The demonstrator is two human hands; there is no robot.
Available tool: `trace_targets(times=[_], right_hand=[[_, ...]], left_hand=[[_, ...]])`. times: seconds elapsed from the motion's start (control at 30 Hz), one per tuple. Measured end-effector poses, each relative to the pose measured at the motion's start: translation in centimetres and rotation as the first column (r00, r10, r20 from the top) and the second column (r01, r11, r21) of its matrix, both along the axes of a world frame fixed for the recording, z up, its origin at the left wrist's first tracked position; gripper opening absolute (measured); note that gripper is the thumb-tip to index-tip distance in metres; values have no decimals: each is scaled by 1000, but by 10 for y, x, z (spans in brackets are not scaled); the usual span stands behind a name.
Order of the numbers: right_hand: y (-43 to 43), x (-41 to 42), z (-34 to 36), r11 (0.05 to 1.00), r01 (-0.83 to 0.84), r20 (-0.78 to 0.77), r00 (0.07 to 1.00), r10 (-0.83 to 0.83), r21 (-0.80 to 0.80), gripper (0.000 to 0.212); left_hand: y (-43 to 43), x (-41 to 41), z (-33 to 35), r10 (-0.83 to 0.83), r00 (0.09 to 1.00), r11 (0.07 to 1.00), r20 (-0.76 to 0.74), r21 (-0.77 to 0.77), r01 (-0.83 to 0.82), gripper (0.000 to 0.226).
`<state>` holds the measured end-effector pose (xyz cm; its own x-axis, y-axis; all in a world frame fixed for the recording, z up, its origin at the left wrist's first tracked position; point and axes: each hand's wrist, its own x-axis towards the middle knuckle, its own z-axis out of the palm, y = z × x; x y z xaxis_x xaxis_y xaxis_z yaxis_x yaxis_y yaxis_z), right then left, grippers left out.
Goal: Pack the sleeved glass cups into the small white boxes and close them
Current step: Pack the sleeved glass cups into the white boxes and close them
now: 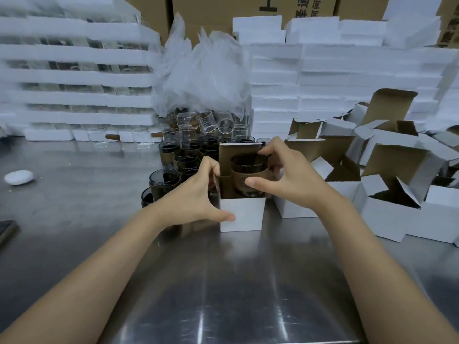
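The left hand (196, 197) grips the small white box (244, 217) on the worktop (248, 281). The right hand (290, 177) pinches the sleeved glass cup (248, 163) half inside its open top. Brown cartons (223, 11) behind show cropped black Chinese print.

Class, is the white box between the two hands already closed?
No, the white box has its lid flap standing open, and the sleeved cup shows inside.

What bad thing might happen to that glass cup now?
1. The sleeved cup looks only partly inside the white box. If the right hand slips, the cup might drop hard or tip out.
2. The left hand holds the box right beside the other cups. A nudge might knock them together.
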<state>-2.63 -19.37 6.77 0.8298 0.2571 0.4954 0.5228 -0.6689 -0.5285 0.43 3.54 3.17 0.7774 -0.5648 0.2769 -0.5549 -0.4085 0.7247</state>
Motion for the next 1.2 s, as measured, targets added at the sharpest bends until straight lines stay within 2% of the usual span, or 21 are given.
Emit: trace_targets(times=[0.1, 0.27, 0.53, 0.63, 0.7, 0.73, 0.8, 0.83, 0.87, 0.97, 1.07, 1.13, 1.2], right_hand=[[2, 1, -3, 1000, -10, -15, 1000, 10, 14, 50], [7, 5, -8, 966, -38, -67, 998, 22, -255, 26], [4, 8, -11, 953, -155, -111, 985, 130, -261, 8], [3, 6, -9, 968, -148, -112, 986, 128, -201, 21], [4, 2, -5, 988, -140, -45, 989, 137, -63, 24], [4, 2, -3, 990, -136, -3, 991, 136, 33, 27], [7, 1, -1, 957, -133, 1, 991, 137, 257, 38], [10, 2, 0, 935, -119, -18, 991, 133, 335, 45], [12, 2, -1, 923, -99, -33, 992, 119, 373, 49], [19, 6, -9, 943, -42, -37, 998, 58, 330, 57], [30, 11, -22, 961, 18, -36, 999, -8, 274, 81], [34, 15, -26, 978, 76, -16, 997, -75, 193, 93], [33, 14, -24, 987, 86, 9, 996, -88, 134, 93]], left_hand=[[0, -4, 1, 0, 1000, 1000, -4, -5, 0, 67], [-1, -6, 3, 27, 1000, 1000, 11, 14, -27, 70], [-3, -4, 3, 37, 999, 998, 29, 41, -38, 71], [3, 0, -2, 23, 1000, 998, -2, 60, -23, 77], [-1, 5, -5, 3, 997, 1000, -73, 27, -1, 78], [-5, 8, -6, 11, 993, 998, -117, -54, -17, 68], [-14, 15, -6, 79, 975, 951, -206, -277, -136, 27], [-16, 17, -6, 85, 968, 916, -237, -363, -170, 13], [-17, 17, -8, 81, 967, 885, -240, -430, -181, 10], [-19, 9, -14, 93, 973, 853, -209, -487, -187, 23], [-27, 5, -19, 74, 972, 840, -225, -511, -182, 35], [-30, 6, -16, 94, 966, 839, -240, -504, -206, 35], [-29, 5, -14, 107, 968, 847, -228, -489, -209, 27]])
